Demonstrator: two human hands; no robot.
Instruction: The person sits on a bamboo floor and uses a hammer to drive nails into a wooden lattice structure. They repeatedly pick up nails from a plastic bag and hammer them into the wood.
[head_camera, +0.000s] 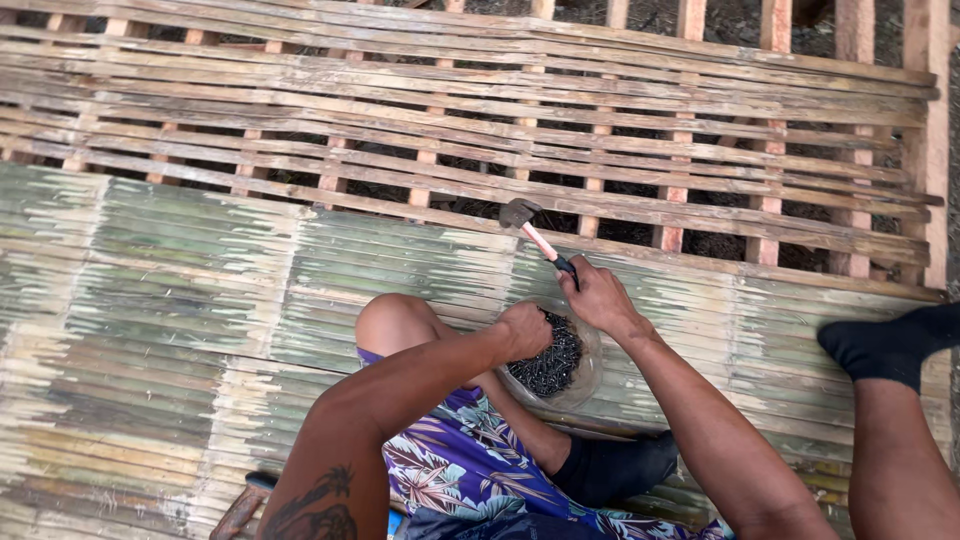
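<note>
My right hand (597, 298) grips a hammer (535, 232) with a pink-and-black handle; its steel head rests near the edge where the flattened bamboo flooring (180, 290) meets the open slat frame. My left hand (527, 330) reaches into a clear plastic bowl (590, 375) full of dark nails (555, 365), fingers closed among them. The bowl sits on the flooring beside my bent knee (395, 322). I wear floral purple shorts (470, 455).
Wooden joists and thin bamboo slats (600, 130) form an open lattice across the top, with gaps showing ground below. My foot in a black sock (885, 345) rests at the right. A brown wooden handle (240, 512) lies at the bottom left.
</note>
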